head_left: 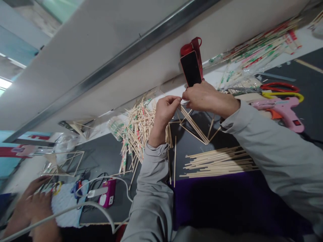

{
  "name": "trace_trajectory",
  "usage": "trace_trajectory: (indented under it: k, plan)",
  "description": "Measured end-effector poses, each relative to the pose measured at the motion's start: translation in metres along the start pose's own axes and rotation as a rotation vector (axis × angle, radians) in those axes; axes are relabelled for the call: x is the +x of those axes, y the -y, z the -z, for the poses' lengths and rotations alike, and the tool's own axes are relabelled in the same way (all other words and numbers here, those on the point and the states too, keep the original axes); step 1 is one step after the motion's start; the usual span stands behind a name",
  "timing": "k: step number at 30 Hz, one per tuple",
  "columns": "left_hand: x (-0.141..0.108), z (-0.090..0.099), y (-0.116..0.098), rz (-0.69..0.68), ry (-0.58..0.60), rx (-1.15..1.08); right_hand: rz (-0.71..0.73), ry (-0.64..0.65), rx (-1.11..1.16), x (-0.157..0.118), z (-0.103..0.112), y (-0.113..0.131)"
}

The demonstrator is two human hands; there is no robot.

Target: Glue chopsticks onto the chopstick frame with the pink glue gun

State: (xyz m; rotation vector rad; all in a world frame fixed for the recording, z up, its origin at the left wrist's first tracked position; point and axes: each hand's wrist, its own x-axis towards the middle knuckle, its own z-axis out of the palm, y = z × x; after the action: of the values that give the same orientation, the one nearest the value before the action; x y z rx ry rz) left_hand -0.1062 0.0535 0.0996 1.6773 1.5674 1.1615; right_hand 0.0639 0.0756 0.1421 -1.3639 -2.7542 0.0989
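Note:
My left hand [165, 109] and my right hand [202, 96] meet fingertip to fingertip, each pinched closed at the upper end of a frame of thin wooden sticks [194, 125]. These sticks look like chopsticks, several running side by side down to a corner on the dark table, with thinner triangles spreading to the right. My fingers cover the exact spot they grip. Below the frame lies a loose row of wooden sticks [219, 162]. Left of my left wrist is a big jumbled heap of sticks [138, 131], some with green or red printed wrappers.
A phone [191, 69] leans upright on a red object behind my hands. To the right lie a pink glue gun [285, 109] and red-and-yellow-handled scissors [282, 91]. At left, another person's hands [37, 205] rest near a cloth [67, 201], a magenta device [108, 192] and a white cable [101, 205].

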Motion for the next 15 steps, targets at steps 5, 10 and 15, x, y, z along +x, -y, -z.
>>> trace_trajectory:
  k: [5, 10, 15]
  plan:
    - [0.0017, 0.0022, 0.0005, -0.010, 0.061, 0.060, -0.077, 0.013, 0.049, 0.0021, 0.0066, 0.0023]
    - [0.0018, 0.0021, -0.0030, -0.017, 0.080, 0.137, -0.064, -0.074, 0.110, -0.0008, 0.0090, -0.0016]
    - [0.0012, -0.0002, -0.0051, -0.014, 0.069, 0.139, -0.086, -0.104, 0.152, -0.0032, 0.0071, -0.0037]
